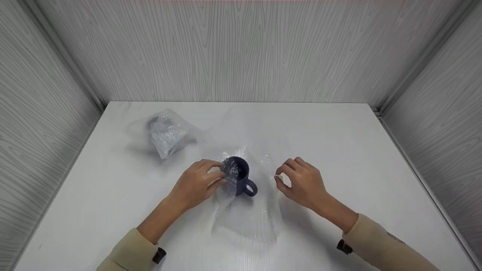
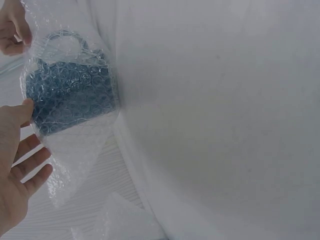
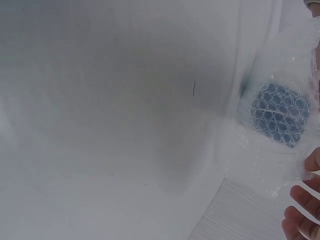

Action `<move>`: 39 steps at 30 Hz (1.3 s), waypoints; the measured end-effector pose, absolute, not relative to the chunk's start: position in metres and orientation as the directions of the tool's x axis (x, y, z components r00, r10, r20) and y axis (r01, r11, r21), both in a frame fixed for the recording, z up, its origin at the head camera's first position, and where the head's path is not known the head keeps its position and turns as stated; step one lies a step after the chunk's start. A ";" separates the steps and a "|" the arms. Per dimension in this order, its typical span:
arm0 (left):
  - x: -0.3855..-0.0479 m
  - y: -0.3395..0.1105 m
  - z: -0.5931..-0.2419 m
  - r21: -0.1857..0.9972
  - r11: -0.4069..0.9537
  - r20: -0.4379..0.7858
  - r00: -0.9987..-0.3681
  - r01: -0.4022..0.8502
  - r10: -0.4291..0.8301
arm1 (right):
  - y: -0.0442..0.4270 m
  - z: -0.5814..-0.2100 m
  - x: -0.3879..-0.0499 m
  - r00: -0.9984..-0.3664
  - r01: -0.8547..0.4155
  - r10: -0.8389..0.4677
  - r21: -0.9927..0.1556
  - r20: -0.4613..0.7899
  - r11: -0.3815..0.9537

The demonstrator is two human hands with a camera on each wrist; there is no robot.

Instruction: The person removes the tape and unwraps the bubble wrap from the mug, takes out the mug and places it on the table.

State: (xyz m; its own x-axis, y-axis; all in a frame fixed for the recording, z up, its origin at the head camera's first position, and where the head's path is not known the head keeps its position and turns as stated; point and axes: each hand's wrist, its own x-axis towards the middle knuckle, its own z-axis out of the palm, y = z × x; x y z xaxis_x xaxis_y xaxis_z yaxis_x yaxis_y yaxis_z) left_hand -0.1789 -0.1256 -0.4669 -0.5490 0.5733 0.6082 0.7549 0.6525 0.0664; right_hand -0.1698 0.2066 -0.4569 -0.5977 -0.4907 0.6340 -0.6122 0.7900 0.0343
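1. beige sleeves (image 1: 380, 241) come in at the bottom edge, closest to the lens, their upper ends cut off by the frame.
2. beyond them, a dark blue mug (image 1: 243, 177) sits near the middle of the white table (image 1: 357, 150), on a sheet of bubble wrap (image 1: 244, 222), mouth upward, handle (image 1: 255, 187) toward the right.
3. left hand (image 1: 197, 182): thumb and fingers pinch a fold of the wrap against the mug's left side, partly covering its mouth.
4. right hand (image 1: 303, 182): thumb and forefinger seem to pinch the sheet's opposite edge, clear of the mug.
5. step in hand, by my reading: wrapping the mug, left flap over, right flap not yet across. the next move probably calls for keeping the left fold snug while bringing the right edge over the handle.
6. hard to make out: the clear sheet's borders fade into the table; both wrist views crop the hands; at the far left, a wrapped bundle (image 1: 165, 133) hides its contents behind cloudy plastic.
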 end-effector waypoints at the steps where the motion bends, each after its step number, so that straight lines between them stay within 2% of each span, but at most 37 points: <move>1: -0.179 -0.126 -0.467 0.068 0.652 0.608 -0.549 0.755 0.573 | 0.208 -0.458 -0.170 -0.601 -0.609 -0.488 0.033 0.633 0.792; 14: -0.180 -0.126 -0.468 0.081 0.648 0.613 -0.550 0.758 0.567 | 0.224 -0.467 -0.172 -0.630 -0.579 -0.474 0.033 0.615 0.814; 39: -0.178 -0.126 -0.468 0.081 0.661 0.603 -0.565 0.746 0.563 | 0.251 -0.487 -0.171 -0.760 -0.474 -0.404 -0.009 0.509 0.881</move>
